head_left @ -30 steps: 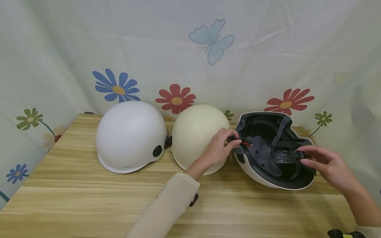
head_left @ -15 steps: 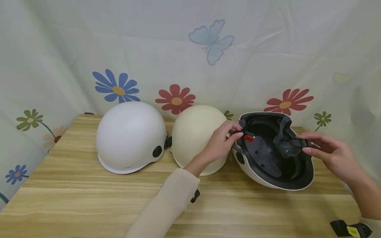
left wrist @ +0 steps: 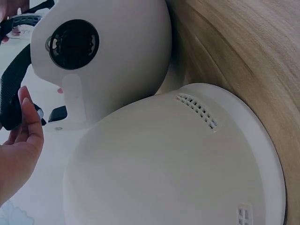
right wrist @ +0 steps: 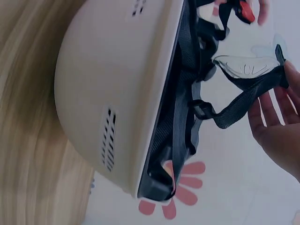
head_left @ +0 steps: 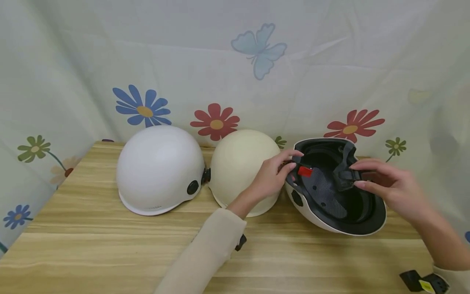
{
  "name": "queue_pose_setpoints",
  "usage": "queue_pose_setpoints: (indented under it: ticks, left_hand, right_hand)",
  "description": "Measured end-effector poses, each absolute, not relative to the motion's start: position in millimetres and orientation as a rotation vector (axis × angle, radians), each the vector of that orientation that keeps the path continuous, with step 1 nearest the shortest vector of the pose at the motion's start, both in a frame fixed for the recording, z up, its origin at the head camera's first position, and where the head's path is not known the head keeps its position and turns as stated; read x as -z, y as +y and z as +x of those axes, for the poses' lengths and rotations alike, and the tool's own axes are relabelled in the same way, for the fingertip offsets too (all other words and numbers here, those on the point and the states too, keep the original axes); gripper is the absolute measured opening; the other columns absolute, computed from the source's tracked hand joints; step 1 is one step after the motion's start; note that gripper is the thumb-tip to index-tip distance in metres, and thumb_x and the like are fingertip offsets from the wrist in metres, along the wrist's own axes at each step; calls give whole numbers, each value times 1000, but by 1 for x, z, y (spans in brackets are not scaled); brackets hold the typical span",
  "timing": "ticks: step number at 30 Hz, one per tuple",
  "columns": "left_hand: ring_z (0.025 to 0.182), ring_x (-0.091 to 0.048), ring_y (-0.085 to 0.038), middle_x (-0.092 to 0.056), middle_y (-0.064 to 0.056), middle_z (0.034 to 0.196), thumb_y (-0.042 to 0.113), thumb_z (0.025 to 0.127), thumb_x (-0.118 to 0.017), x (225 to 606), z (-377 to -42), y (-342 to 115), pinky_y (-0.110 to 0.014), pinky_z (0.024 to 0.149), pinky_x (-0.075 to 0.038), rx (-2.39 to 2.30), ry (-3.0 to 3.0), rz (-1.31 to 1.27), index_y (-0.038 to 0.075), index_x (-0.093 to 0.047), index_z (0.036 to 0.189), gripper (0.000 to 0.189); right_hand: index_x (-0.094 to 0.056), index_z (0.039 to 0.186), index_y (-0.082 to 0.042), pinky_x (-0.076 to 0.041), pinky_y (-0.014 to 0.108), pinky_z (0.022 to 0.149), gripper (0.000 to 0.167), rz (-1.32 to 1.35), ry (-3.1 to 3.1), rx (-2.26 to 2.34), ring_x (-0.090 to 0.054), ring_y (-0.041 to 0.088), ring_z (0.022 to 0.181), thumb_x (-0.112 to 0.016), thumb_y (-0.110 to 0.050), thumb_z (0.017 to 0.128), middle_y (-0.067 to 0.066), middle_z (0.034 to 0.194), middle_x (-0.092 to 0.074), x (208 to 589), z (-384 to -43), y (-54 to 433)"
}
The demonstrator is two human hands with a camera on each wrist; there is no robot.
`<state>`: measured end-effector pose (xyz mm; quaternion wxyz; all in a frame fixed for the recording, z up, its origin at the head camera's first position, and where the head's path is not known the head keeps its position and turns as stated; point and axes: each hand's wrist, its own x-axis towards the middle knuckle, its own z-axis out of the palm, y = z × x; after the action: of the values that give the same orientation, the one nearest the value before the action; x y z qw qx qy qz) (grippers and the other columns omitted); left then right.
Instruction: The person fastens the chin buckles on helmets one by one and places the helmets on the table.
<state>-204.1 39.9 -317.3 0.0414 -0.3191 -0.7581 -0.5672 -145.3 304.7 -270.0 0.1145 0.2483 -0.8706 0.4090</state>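
A: Where is the upturned helmet (head_left: pixel 315 220) sitting?

B: It is resting on the right side of the desk (head_left: pixel 110 245), its black lining facing up and towards the person.

A: And what are the hands doing?

B: Both are gripping. The left hand (head_left: pixel 269 173) is pinching a dark strap end at the helmet's left edge, with a red buckle (head_left: pixel 305 171) showing just past the fingertips, over the lining. The right hand (head_left: pixel 393 188) is holding the end of the other strap (right wrist: pixel 236 108) between thumb and fingers, above the right part of the lining.

A: Is anything hanging on that strap?

B: Yes, a clear pad (right wrist: pixel 248 67) is sitting along it, close to the fingers. The two strap ends are staying apart, a gap showing between them.

A: What is standing to the left?

B: A cream helmet (head_left: pixel 242 163) is standing dome up in the middle, partly behind the left forearm. I am not able to tell whether it is touching the upturned one. Further left, a white helmet (head_left: pixel 159 169) is standing dome up, just beside the cream one.

A: And beyond the desk?

B: A pale cloth (head_left: pixel 312 81) is hanging at the far side, showing printed flowers and a blue butterfly (head_left: pixel 258 51).
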Motion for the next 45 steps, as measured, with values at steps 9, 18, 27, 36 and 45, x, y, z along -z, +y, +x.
queue_pose_setpoints:
  ticks: [9,18,27,36,45]
  left_hand:
    - [71,-60,-12,-60,-10,98,5,92,-52,318,-201,40,-17,66,-46,1856,-2305,-974,1,-63,109,20]
    - [62,-46,-12,-58,-3,95,10,81,-69,323,-205,44,-18,55,-39,1767,-2411,-915,7,-64,106,26]
    - [70,-59,-10,-62,-6,85,8,88,-61,323,-207,46,-18,62,-43,1861,-2371,-947,7,-56,111,24]
    - [74,-58,-15,-60,-10,92,7,90,-56,324,-208,45,-18,63,-43,1894,-2337,-1000,7,-59,115,25]
    - [76,-57,-21,-57,-16,97,1,91,-53,298,-187,38,-15,65,-41,1897,-2382,-1014,-2,-55,116,25]
  right_hand:
    - [-59,110,1,-48,13,71,37,678,-2578,-1189,-59,7,82,-64,15,76,-3,107,-55,281,-149,294]
    - [-61,107,1,-48,13,71,33,720,-2558,-1168,-55,9,82,-66,12,76,-1,102,-56,287,-154,285]
    - [-60,110,-2,-46,12,76,34,645,-2606,-1144,-57,6,87,-66,7,78,0,105,-55,286,-156,281]
    - [-62,110,-4,-43,9,76,35,568,-2616,-1084,-57,1,85,-70,0,76,2,104,-56,289,-160,272]
    - [-62,105,0,-44,10,77,32,650,-2532,-1142,-58,3,85,-69,7,75,0,100,-57,291,-161,263]
